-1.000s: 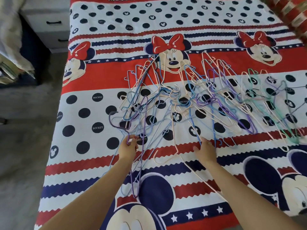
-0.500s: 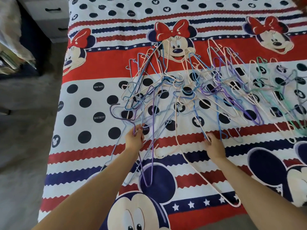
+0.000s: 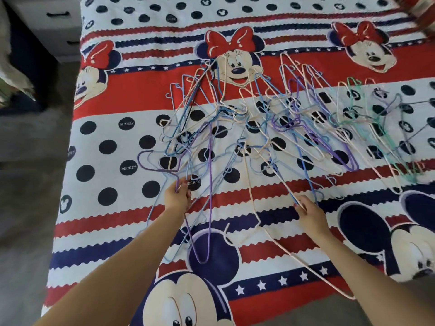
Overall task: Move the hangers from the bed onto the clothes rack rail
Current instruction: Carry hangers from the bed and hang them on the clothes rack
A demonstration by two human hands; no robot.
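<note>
Head view: bed (image 3: 113, 231) covered by a red, white and navy cartoon-mouse cover. Tangled pile of thin wire hangers (image 3: 270, 128) spread flat across the middle of the cover, in purple, blue, cream, pink and green, overlapping from centre-left to the right edge. No hanger off the bed.

Left hand (image 3: 178, 198) at the near-left edge of the pile, fingers (image 3: 182, 188) closed around the neck of a purple hanger (image 3: 209, 208), together with one or two pale blue wires. Hook of that hanger curved out to the left of the hand; long body running down toward the near edge of the bed, over a navy mouse ear.

Right hand (image 3: 309, 214) at the near-right edge of the pile, fingertips (image 3: 300, 204) pinched on a blue hanger (image 3: 303, 165) wire. Cream hanger (image 3: 294, 255) lying just beside this hand, extended past the bed's near edge.

Grey drawer unit (image 3: 54, 17) at upper left, beside the bed. Grey carpet (image 3: 26, 208) along the left.
</note>
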